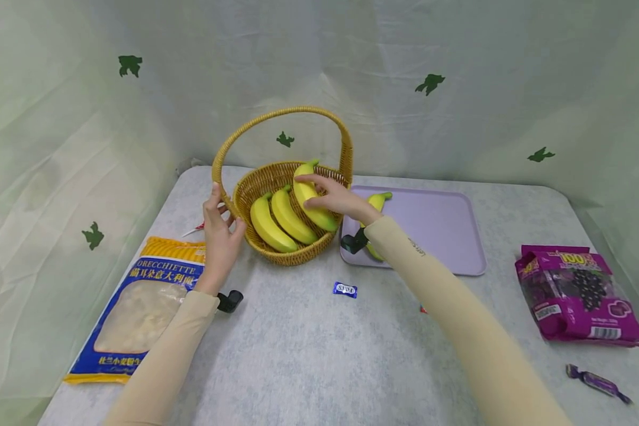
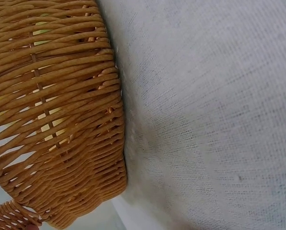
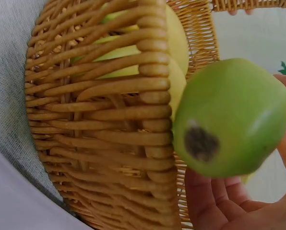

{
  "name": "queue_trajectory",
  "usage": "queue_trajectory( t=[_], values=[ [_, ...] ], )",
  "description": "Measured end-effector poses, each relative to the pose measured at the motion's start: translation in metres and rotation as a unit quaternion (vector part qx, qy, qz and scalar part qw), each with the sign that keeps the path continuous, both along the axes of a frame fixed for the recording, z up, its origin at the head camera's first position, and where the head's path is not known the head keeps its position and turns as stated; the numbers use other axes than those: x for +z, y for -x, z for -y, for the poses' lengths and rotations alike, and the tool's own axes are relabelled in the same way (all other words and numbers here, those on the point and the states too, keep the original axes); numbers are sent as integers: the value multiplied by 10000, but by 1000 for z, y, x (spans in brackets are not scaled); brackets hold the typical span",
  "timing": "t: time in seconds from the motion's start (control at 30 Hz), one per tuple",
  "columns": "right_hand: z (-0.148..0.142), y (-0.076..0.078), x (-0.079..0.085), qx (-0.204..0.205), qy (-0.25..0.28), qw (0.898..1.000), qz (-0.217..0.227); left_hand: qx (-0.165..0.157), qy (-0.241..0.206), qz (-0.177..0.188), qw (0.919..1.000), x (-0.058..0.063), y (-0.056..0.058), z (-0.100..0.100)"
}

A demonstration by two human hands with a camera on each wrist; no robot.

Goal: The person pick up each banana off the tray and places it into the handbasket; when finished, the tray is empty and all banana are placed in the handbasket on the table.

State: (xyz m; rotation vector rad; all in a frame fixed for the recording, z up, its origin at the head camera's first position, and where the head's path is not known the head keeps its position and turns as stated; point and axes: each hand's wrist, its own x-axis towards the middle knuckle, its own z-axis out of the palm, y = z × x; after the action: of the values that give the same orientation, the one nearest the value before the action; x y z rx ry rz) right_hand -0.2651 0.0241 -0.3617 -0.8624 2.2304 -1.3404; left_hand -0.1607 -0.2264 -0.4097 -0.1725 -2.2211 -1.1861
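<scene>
A wicker basket (image 1: 293,258) with a tall arched handle stands at the back of the table. My left hand (image 1: 222,239) grips it at the left side, where the handle meets the rim. Two yellow bananas, a left one (image 1: 270,226) and a middle one (image 1: 291,219), lie side by side inside. Over the basket's right side, my right hand (image 1: 338,198) holds a third banana (image 1: 305,192) between thumb and fingers. Its green, dark-spotted end (image 3: 229,120) faces the right wrist camera, beside the rim. Another banana (image 1: 376,203) lies on the lilac tray (image 1: 431,228), partly behind my right wrist.
An orecchiette bag (image 1: 144,313) lies on the left, with a red-tipped white stick (image 1: 193,230) behind it. A small blue wrapped candy (image 1: 345,289) sits in front of the basket. Toward the right are a purple candy bag (image 1: 580,296) and a purple wrapped candy (image 1: 599,383).
</scene>
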Motion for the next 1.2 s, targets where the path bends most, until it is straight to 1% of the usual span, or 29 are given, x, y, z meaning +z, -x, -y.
queue_trajectory(
  t=[0.13, 0.23, 0.4, 0.47, 0.53, 0.63, 0.8, 0.93, 1.13, 1.2],
  values=[
    [10, 5, -4, 9, -280, 9994, -180, -15, -24, 16, 10000, 1, -2, 1],
    [17, 6, -5, -21, -596, 9975, -390, -49, -52, 23, 10000, 2, -2, 1],
    [26, 3, -11, -64, -1291, 9881, -829, -88, -67, 57, 9999, 1, -1, 0],
    [28, 2, -14, -49, -1537, 9839, -907, -84, -55, 50, 9999, 1, -1, 0],
    [30, 1, -15, -16, -1691, 9815, -893, -72, -57, 37, 10000, 0, 0, 0],
    [31, 0, -18, 93, -1822, 9798, -822, -53, -48, 22, 10000, 0, 0, 1],
    [30, -1, -18, 210, -1769, 9815, -708, -51, -63, 65, 9999, 1, -1, 1],
    [29, -1, -19, 214, -1806, 9809, -689, -102, -79, 37, 9999, 3, -3, 0],
    [34, -1, -23, 319, -2225, 9697, -956, -197, -129, -173, 9996, 3, -2, -2],
    [35, -1, -23, 322, -2284, 9679, -998, -221, -112, -206, 9995, 2, 0, -2]
  ],
)
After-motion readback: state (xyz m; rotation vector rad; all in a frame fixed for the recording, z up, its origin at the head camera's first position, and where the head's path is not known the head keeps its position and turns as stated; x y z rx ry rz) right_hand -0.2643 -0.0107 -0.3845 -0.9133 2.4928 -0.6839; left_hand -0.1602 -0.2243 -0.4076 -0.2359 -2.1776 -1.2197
